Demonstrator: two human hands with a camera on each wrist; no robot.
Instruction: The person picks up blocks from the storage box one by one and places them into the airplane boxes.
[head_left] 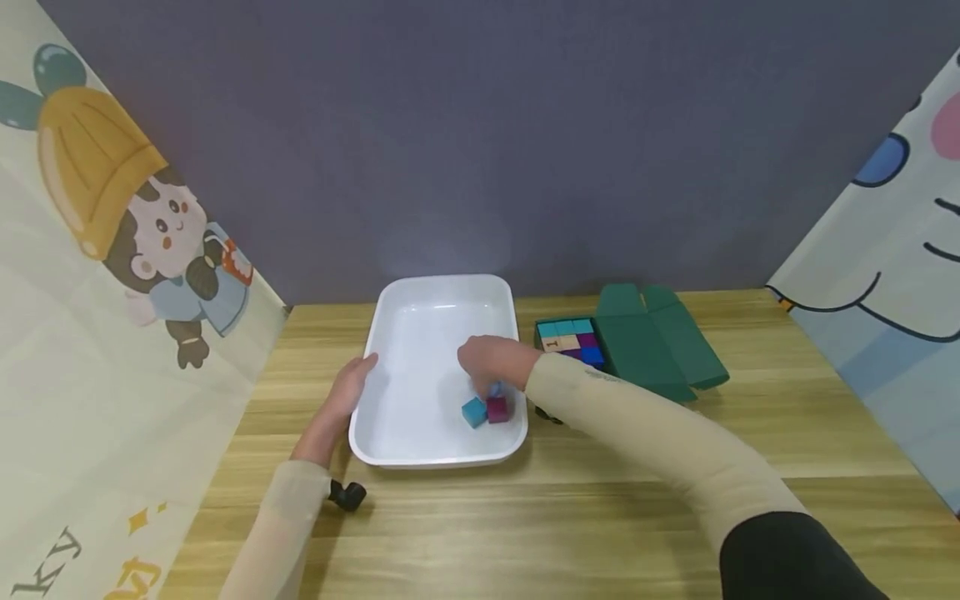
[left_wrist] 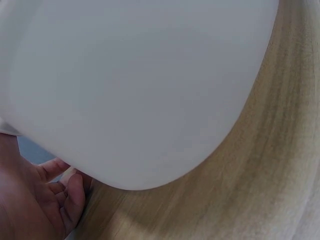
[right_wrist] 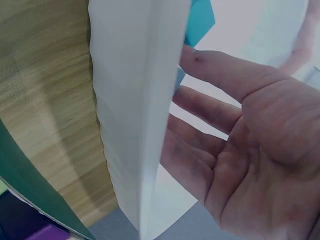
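Observation:
A white tray lies on the table. My left hand grips its left side, thumb at the rim; in the left wrist view, curled fingers show beside the tray's edge. My right hand reaches down into the tray's right part. Between its thumb and index finger it pinches a blue cube, mostly hidden by the rim in the right wrist view. Close by, a light-blue cube and a dark-red cube sit on the tray floor.
Right of the tray stands an open green box holding several coloured cubes, its lid folded out rightward. A grey wall rises behind the wooden table. Printed panels flank both sides.

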